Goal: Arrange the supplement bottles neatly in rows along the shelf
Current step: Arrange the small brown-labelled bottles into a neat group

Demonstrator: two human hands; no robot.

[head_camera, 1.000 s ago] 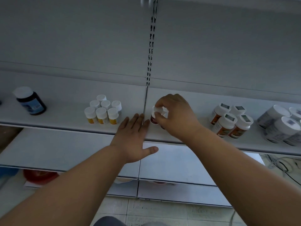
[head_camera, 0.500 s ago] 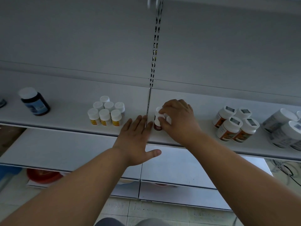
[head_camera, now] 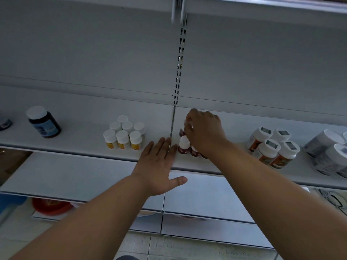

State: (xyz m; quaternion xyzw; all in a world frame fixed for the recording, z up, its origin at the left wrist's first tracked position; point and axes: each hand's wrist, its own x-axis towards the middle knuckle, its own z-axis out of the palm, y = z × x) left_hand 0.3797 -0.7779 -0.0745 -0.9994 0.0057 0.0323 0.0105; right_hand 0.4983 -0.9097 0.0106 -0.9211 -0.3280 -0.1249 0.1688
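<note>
Supplement bottles with dark red bodies (head_camera: 184,147) sit in a small cluster at the middle of the shelf (head_camera: 75,139), just right of the upright seam. Looks like the lining-up step for this group. The right hand (head_camera: 203,132) reaches over them, fingers curled round a bottle at the far side of the cluster. The left hand (head_camera: 159,166) lies flat, fingers straight, beside the near bottle like a stop. All stand upright, long axis vertical, white caps up. Next move probably needs a gentle nudge so none tips.
</note>
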